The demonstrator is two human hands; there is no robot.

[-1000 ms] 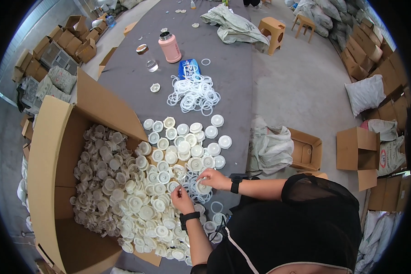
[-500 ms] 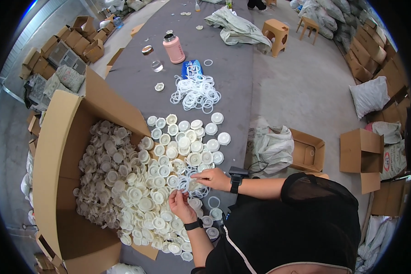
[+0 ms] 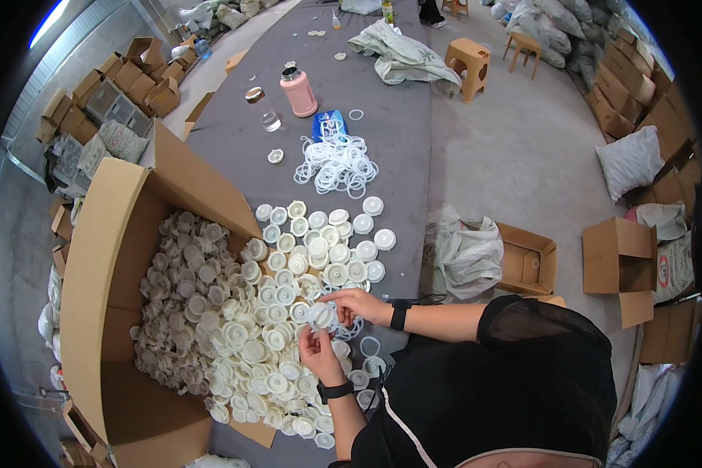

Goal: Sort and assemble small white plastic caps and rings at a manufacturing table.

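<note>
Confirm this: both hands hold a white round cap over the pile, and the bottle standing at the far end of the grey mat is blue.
Not quite: the head view shows the bottle is pink, not blue. The left hand and right hand do hold a white round cap over the pile.

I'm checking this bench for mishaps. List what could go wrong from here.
1. The left hand and right hand pinch one white cap above the cap heap; dropped, it would likely be lost among the others.
2. Caps by the grey table's edge could get nudged onto the floor.
3. The pile of loose rings may tangle.
</note>
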